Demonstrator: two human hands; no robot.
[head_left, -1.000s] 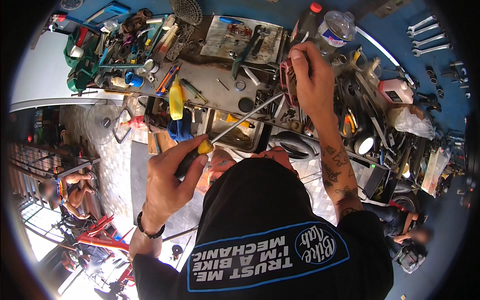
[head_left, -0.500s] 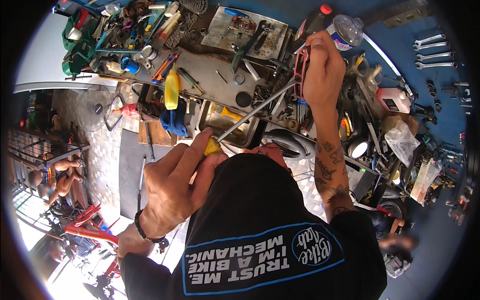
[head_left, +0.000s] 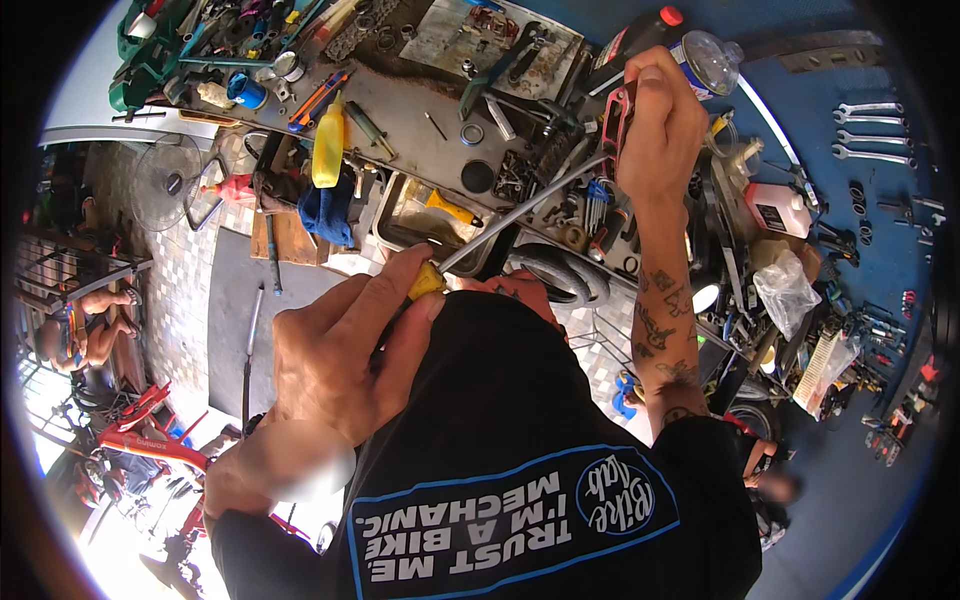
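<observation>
Head view. Two hands are in use. The left hand (head_left: 335,350) is closed, thumb and fingers bent round the handle of one screwdriver (head_left: 520,217) with a yellow end; the rear of the handle is concealed within the grip. The shank runs obliquely up to the right, its far end at one red part (head_left: 616,120). Whether the tip is seated in or only touching the part cannot be determined.

The right hand (head_left: 655,135) is curled tightly round the red part, above the right side of the bench (head_left: 405,108); it covers much of the part, and several of its fingertips are hidden.

Count nearby: one yellow bottle (head_left: 328,148); one blue cloth (head_left: 328,215); one metal tray (head_left: 412,217) containing one yellow-handled tool (head_left: 450,208); one dark bottle (head_left: 640,45) with a red cap; one clear bottle (head_left: 712,65), partly behind the right hand; four wrenches (head_left: 872,138) on the wall.

A pale blur obscures the left wrist. Small parts on the bench are too crowded to count.
</observation>
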